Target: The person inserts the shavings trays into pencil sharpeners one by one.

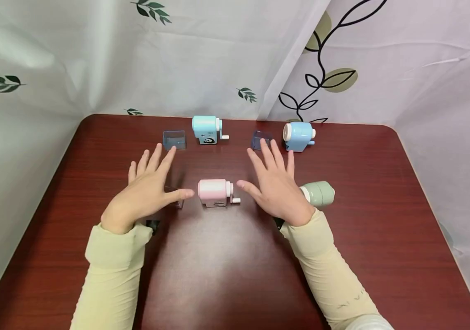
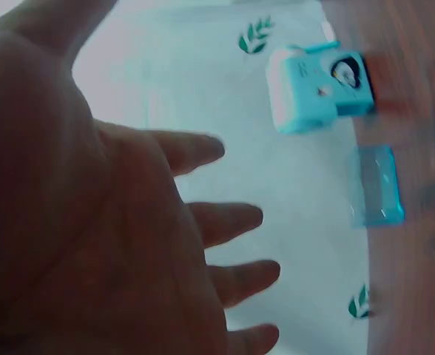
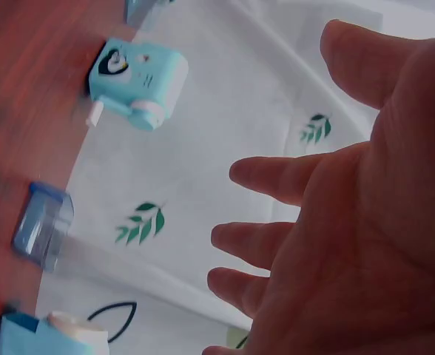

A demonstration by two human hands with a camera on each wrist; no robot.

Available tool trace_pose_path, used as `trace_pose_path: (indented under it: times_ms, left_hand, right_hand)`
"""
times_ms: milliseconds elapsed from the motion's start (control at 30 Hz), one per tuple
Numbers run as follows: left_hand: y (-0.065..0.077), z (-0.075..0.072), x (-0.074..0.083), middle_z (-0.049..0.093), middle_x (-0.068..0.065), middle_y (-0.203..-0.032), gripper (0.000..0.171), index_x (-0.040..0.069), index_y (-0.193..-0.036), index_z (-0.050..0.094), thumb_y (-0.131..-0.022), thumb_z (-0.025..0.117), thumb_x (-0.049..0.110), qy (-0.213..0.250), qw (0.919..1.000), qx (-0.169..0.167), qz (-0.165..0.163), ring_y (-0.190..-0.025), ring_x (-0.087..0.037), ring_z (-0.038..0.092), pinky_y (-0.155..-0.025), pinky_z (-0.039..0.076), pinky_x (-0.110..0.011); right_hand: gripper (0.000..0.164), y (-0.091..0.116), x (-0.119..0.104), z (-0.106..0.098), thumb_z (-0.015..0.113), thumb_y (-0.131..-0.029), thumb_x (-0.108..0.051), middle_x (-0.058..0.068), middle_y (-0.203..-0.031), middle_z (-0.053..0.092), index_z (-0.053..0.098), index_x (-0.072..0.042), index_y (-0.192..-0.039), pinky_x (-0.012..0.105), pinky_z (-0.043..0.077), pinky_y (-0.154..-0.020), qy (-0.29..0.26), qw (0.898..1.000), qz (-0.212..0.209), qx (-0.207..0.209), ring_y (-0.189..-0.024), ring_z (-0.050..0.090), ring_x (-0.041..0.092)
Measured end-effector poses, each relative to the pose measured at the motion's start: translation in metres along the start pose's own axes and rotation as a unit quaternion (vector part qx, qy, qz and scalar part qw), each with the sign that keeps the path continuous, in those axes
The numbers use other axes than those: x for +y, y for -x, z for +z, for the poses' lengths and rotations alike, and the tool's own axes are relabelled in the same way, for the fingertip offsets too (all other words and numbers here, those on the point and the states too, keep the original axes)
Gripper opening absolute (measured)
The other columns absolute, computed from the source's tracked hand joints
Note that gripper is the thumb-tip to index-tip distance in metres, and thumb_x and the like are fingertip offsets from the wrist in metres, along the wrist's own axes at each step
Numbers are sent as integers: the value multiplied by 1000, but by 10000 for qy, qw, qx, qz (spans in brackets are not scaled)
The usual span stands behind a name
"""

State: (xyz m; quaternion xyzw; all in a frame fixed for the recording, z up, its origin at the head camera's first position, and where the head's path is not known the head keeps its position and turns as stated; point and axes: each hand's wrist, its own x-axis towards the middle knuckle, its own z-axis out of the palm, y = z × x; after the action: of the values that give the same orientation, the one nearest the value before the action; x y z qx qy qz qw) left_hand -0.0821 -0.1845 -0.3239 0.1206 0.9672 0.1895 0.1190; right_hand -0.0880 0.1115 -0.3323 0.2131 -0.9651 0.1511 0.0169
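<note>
My left hand (image 1: 141,197) hovers above the table with its fingers spread, holding nothing. My right hand (image 1: 278,190) is likewise spread and holds nothing. Between the two thumbs stands a pink crank pencil sharpener (image 1: 212,190). A clear container (image 1: 179,203) is mostly hidden under the left hand. Just beyond the left fingertips lies a clear bluish container (image 1: 174,139), with a turquoise sharpener (image 2: 317,89) to its right. Another clear container (image 3: 44,225) and a blue sharpener (image 1: 299,136) sit past the right fingers. A green sharpener (image 1: 320,193) lies right of the right hand, partly covered.
The dark red wooden table (image 1: 218,275) has rounded far corners. A white curtain (image 1: 201,59) with leaf prints hangs along its back and sides. Small dark objects (image 1: 152,226) show beside the sleeve cuffs at both wrists.
</note>
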Motion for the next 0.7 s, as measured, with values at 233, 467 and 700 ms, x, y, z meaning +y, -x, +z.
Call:
trace_pose_path:
  times_ms: [233,467,700]
  left_hand:
    - [14,3,-26,-5,-20,-155,127,14,-152,-5,-65,66,72,117,9998,-141,24,-136,-48,-5,-101,-1,-68]
    - [24,11,-46,4,-21,-155,134,14,-153,3,-54,87,47,404,9988,-90,277,-134,-49,8,-98,11,-68]
    - [22,25,-58,27,-22,-148,109,4,-146,31,-56,89,28,197,9972,-277,659,-130,-46,25,-101,25,-60]
  right_hand:
    - [77,-1,-11,7,39,-91,-65,13,-156,7,28,-15,-149,61,-4,-106,-84,9994,-205,-249,-141,-4,29]
    - [81,-3,-22,13,43,-90,-63,9,-157,6,20,-15,-151,59,1,-108,-53,9983,-526,-255,-141,-6,26]
    - [84,-2,-35,23,49,-89,-59,9,-157,10,18,-14,-152,58,10,-108,-207,9951,-952,-184,-141,3,29]
